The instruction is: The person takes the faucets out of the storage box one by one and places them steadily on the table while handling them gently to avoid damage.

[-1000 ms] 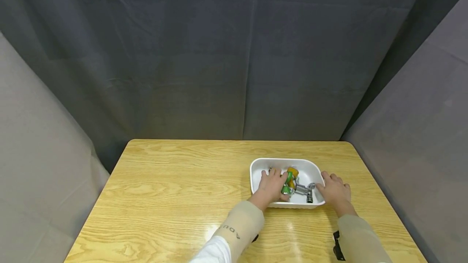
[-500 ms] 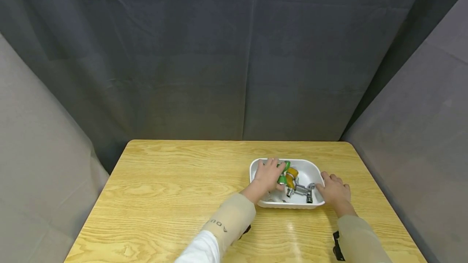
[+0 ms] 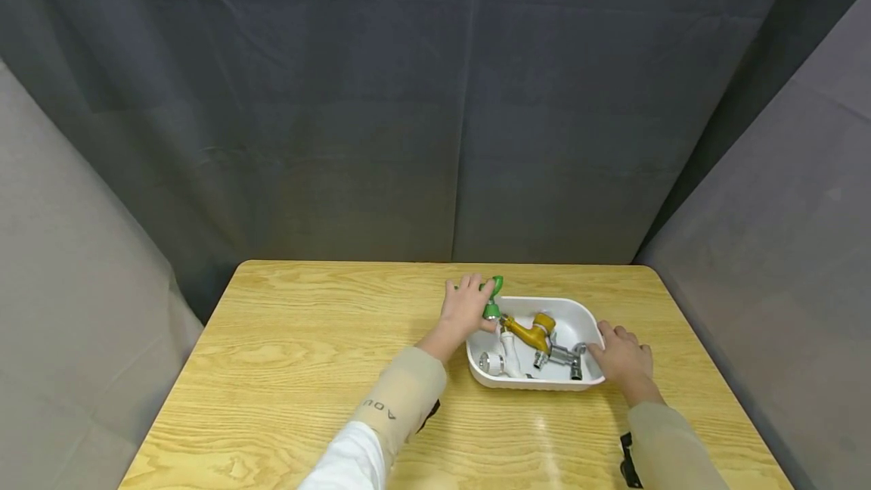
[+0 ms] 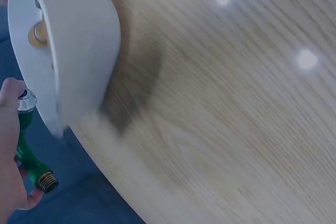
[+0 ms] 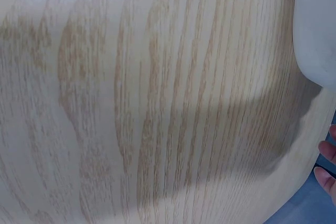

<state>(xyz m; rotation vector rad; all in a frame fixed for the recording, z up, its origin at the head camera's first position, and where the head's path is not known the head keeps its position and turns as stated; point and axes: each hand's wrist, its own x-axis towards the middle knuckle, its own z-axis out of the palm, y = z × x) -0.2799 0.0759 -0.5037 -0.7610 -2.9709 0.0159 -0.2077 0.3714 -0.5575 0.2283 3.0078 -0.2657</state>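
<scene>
My left hand point(image 3: 466, 307) holds a green tap point(image 3: 493, 310) above the left rim of a white tray point(image 3: 585, 316). In the left wrist view, the tap's threaded brass end point(image 4: 48, 182) points away from the palm. Inside the tray lie a white tap point(image 3: 512, 358) at the left and a yellow tap point(image 3: 531, 333) near the middle. A chrome tap point(image 3: 563, 355) lies at the right. My right hand point(image 3: 624, 358) rests at the tray's right edge, thumb on the rim and fingers extended outside it. Its fingertips point(image 5: 326, 150) show at the right wrist view's edge.
The tray stands on the right part of a wooden table point(image 3: 306, 354). A dark curtain point(image 3: 340, 134) hangs behind the table's far edge, with pale cloth walls point(image 3: 782, 248) on both sides.
My left hand has moved left and away from me, lifting the green tap out of the tray. The white and yellow taps now show more fully. The right hand has stayed put.
</scene>
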